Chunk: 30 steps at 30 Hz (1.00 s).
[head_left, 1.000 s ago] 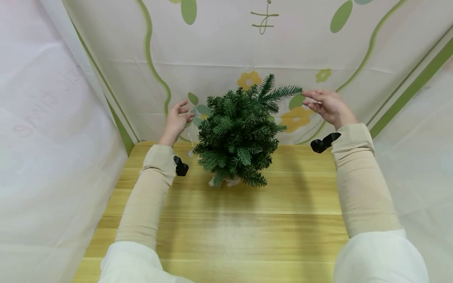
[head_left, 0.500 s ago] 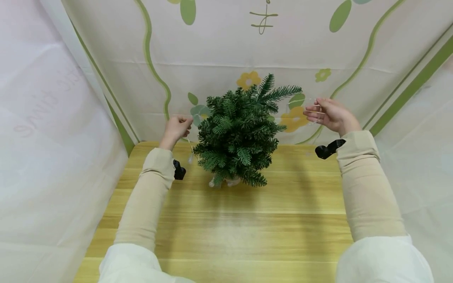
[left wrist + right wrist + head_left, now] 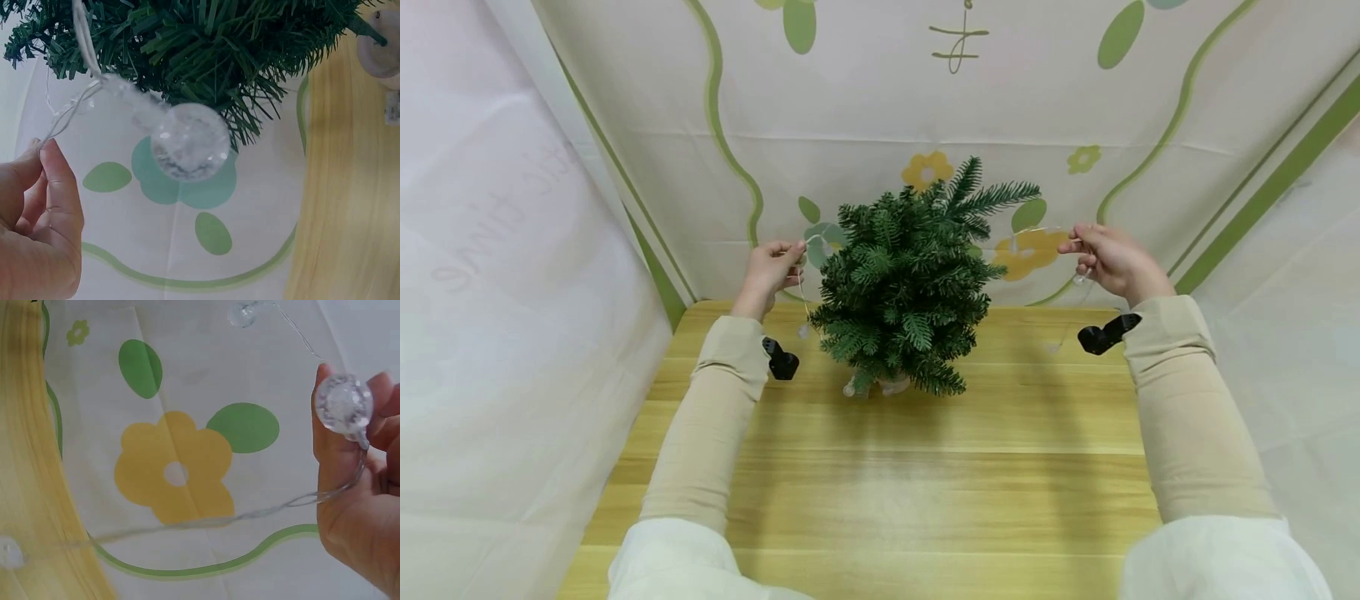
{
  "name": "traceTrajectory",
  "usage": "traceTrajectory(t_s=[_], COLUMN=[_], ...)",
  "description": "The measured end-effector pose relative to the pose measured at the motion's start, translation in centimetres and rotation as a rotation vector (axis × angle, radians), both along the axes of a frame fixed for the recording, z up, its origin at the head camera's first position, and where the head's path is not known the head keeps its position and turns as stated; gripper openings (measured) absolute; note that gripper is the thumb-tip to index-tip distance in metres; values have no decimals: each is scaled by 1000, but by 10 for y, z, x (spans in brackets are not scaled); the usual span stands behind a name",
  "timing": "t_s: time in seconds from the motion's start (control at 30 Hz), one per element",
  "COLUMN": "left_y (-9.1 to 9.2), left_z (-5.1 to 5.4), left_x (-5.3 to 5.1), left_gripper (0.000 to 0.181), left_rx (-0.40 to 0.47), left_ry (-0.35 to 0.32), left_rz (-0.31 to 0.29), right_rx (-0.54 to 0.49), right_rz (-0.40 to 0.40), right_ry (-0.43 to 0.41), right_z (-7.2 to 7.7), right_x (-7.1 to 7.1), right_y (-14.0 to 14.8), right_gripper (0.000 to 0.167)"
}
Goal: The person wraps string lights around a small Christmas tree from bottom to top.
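A small artificial Christmas tree stands upright on the table between my hands. At its left side, my left hand pinches the thin clear wire of a string of lights between thumb and forefinger. One round clear bulb dangles in front of the branches in the left wrist view. Out to the right, apart from the branches, my right hand holds another stretch of the light string. A faceted bulb lies against its fingers, and the wire trails down from there. Foliage hides whatever wire runs behind the tree.
The wooden tabletop ends at a printed fabric backdrop close behind the tree. White fabric walls rise at both sides. A pale tree base shows under the lowest branches. Each wrist carries a black camera.
My right hand has drawn away from the upper branch tip, moving right and down with the light string. My left hand has dropped slightly, its fingers closing on the wire.
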<state>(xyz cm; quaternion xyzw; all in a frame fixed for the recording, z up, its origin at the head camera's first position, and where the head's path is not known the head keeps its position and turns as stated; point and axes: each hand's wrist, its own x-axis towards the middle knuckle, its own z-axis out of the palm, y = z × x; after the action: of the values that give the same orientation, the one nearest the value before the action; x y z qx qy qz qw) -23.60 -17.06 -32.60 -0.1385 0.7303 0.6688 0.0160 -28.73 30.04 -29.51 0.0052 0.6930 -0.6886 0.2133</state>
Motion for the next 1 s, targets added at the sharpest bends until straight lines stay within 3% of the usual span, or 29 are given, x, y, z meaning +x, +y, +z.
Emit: traceTrajectory(t_s=[0.23,0.57,0.77,1.0], left_y=[8,20,25,25], left_z=[2,0,1,0], left_x=[6,15,19,24], left_gripper=[40,39,47,66], left_rx=[90,64,80,175], left_ry=[42,91,95,96], left_rz=[66,49,-16,-78], right_rx=[-138,-321,-221,-111], right_rz=[47,116,145,228], right_ry=[-17,-23,-32,-11], right_z=[-8,-19,-20,-20], right_x=[-14,-35,-40,-41], right_y=[7,13,11,19], right_gripper=[17,21,19,17])
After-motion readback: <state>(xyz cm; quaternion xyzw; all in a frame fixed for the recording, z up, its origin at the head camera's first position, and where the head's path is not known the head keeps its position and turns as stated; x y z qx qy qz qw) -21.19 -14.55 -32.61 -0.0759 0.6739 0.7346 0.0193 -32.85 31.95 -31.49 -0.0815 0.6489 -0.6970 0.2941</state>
